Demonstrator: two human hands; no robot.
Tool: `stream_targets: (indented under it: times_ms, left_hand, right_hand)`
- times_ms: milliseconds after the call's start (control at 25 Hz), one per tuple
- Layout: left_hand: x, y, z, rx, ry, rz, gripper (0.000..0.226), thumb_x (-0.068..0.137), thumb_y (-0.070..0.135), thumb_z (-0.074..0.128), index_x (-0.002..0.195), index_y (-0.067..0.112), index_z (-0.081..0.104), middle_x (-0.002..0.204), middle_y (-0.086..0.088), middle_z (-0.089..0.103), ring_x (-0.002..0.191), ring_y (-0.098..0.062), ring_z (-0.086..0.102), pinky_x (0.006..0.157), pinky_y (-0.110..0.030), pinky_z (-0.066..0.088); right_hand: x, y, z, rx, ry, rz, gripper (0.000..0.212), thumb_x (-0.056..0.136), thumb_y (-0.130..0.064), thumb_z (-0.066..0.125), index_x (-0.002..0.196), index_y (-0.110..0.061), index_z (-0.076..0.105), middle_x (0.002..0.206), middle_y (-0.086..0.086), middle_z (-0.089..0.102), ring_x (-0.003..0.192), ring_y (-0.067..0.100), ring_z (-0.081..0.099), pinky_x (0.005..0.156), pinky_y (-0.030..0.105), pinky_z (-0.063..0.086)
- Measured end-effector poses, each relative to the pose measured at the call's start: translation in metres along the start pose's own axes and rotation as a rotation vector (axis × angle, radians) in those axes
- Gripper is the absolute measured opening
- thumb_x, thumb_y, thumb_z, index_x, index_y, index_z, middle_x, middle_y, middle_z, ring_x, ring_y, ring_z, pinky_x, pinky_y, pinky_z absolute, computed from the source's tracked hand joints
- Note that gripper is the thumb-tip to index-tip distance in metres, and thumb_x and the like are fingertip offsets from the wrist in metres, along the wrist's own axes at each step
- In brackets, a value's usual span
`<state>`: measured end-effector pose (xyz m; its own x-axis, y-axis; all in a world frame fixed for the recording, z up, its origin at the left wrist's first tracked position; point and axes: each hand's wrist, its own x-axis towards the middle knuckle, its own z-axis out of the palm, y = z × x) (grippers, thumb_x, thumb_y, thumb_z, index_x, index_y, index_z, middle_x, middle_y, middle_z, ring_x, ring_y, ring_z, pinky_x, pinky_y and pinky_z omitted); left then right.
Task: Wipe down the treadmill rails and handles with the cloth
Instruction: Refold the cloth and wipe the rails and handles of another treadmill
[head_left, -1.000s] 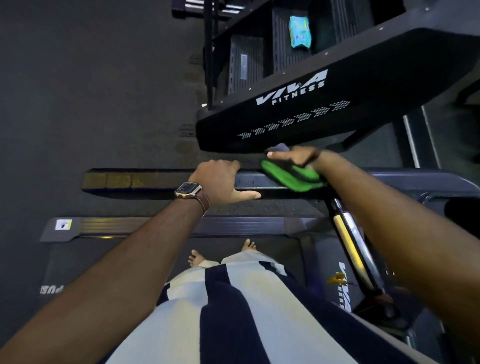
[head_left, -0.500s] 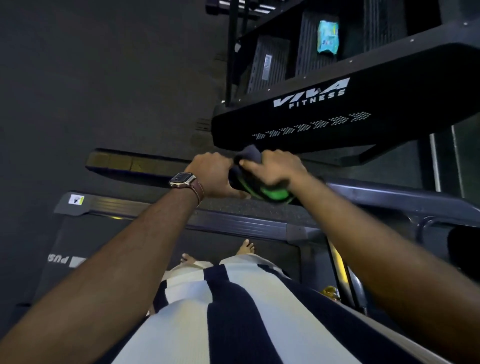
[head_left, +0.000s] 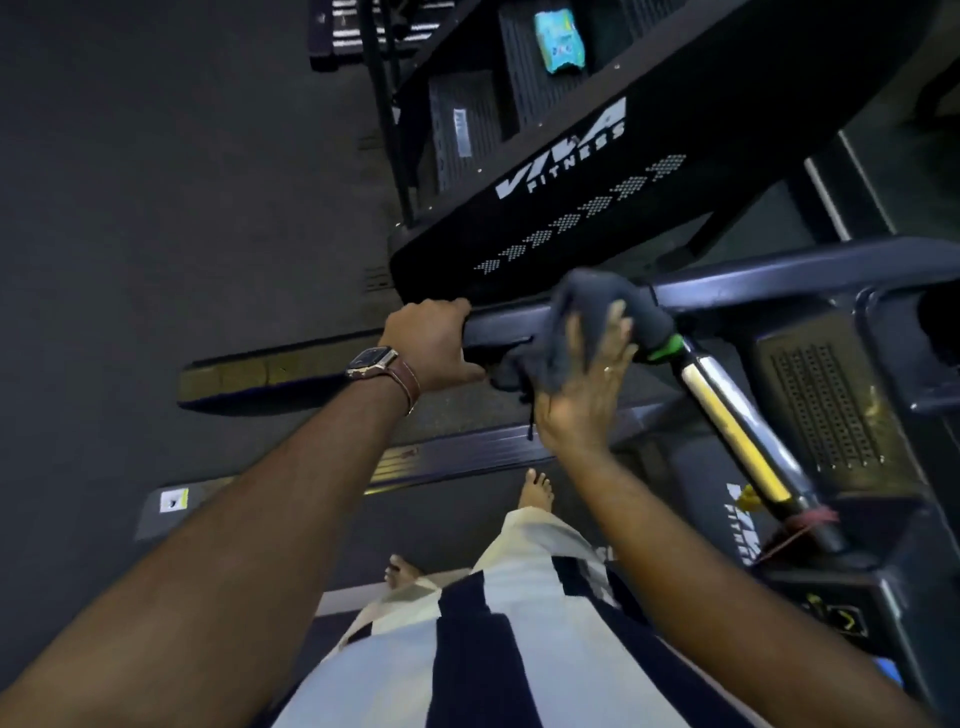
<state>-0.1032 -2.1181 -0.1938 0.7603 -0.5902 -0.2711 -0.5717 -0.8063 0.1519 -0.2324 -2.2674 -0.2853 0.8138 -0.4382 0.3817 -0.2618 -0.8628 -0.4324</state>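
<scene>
at the left of centre the left hand (head_left: 434, 340) is curled over the near end of the dark handrail (head_left: 753, 280), fingers wrapped on top and thumb under it, steadying more than cleaning from the look of it; a watch (head_left: 371, 362) sits on that wrist. just to its right, in the middle of the frame, the cloth (head_left: 597, 322) is bunched over the same rail, grey side out with a sliver of green showing at its right edge. the right hand (head_left: 587, 384) is under it, palm up, fingers fairly straight and spread against the fabric, pressing it to the rail rather than clenching it. i'd say the job is mid-way at best: this one stretch of rail is being worked. further right, the shiny handle (head_left: 727, 421) slanting down to the lower right has no cloth on it; whether it's been wiped i can't tell.
</scene>
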Motion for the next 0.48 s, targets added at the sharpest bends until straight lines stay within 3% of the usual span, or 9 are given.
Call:
stream_targets:
  times_ms: [80, 120, 240, 280, 360, 440, 480]
  left_hand:
    - [0.002, -0.003, 0.003, 0.018, 0.022, 0.035, 0.05, 0.068, 0.055, 0.071, 0.096, 0.019, 0.049, 0.099, -0.006, 0.065, 0.092, -0.033, 0.063, 0.065, -0.034, 0.039]
    - [0.003, -0.006, 0.005, 0.028, 0.045, 0.062, 0.049, 0.069, 0.055, 0.069, 0.093, 0.02, 0.046, 0.097, -0.006, 0.065, 0.091, -0.034, 0.063, 0.064, -0.034, 0.038]
    - [0.008, -0.016, 0.014, 0.061, 0.08, 0.162, 0.042, 0.07, 0.045, 0.068, 0.092, 0.021, 0.04, 0.094, -0.002, 0.063, 0.087, -0.033, 0.063, 0.062, -0.032, 0.038]
    - [0.009, -0.019, 0.016, 0.069, 0.074, 0.193, 0.043, 0.069, 0.043, 0.068, 0.094, 0.02, 0.041, 0.094, -0.002, 0.063, 0.087, -0.033, 0.063, 0.063, -0.034, 0.041]
    - [0.011, -0.023, 0.015, 0.073, 0.062, 0.223, 0.047, 0.067, 0.043, 0.07, 0.098, 0.019, 0.042, 0.095, -0.002, 0.062, 0.086, -0.035, 0.063, 0.067, -0.037, 0.047]
    - [0.01, -0.024, 0.013, 0.074, 0.062, 0.227, 0.05, 0.066, 0.044, 0.071, 0.099, 0.019, 0.042, 0.097, -0.004, 0.062, 0.087, -0.036, 0.063, 0.068, -0.039, 0.049]
    - [0.01, -0.023, 0.013, 0.076, 0.058, 0.228, 0.05, 0.067, 0.042, 0.071, 0.099, 0.019, 0.042, 0.098, -0.004, 0.062, 0.088, -0.037, 0.063, 0.068, -0.038, 0.048]
  right_hand:
    - [0.022, -0.044, 0.011, 0.412, 0.274, 0.424, 0.083, 0.092, -0.039, 0.063, 0.156, -0.013, 0.016, 0.162, 0.023, -0.006, 0.152, 0.037, -0.001, 0.123, 0.052, 0.001]
    - [0.022, -0.064, 0.027, 0.62, 0.332, 0.541, 0.079, 0.095, -0.04, 0.058, 0.156, -0.013, 0.016, 0.163, 0.019, -0.005, 0.152, 0.035, 0.005, 0.123, 0.052, 0.007]
    - [-0.004, -0.087, 0.072, 0.944, 0.172, 0.778, 0.082, 0.093, -0.066, 0.046, 0.152, -0.012, 0.031, 0.16, 0.012, 0.027, 0.146, 0.027, 0.032, 0.115, 0.054, 0.031]
    - [-0.003, -0.082, 0.073, 1.045, 0.171, 0.851, 0.086, 0.09, -0.073, 0.045, 0.15, -0.012, 0.036, 0.155, 0.013, 0.038, 0.142, 0.025, 0.039, 0.114, 0.051, 0.035]
    - [0.017, -0.074, 0.064, 1.162, 0.308, 1.079, 0.079, 0.095, -0.065, 0.044, 0.153, -0.015, 0.03, 0.155, 0.01, 0.037, 0.141, 0.02, 0.039, 0.113, 0.034, 0.036]
    - [0.032, -0.083, 0.051, 1.089, 0.594, 1.013, 0.067, 0.101, -0.05, 0.042, 0.158, -0.026, 0.015, 0.161, 0.005, 0.023, 0.145, 0.018, 0.031, 0.113, 0.027, 0.033]
    - [0.024, -0.096, 0.046, 0.981, 0.598, 0.912, 0.07, 0.101, -0.05, 0.043, 0.158, -0.028, 0.01, 0.163, 0.005, 0.017, 0.147, 0.018, 0.026, 0.116, 0.028, 0.031]
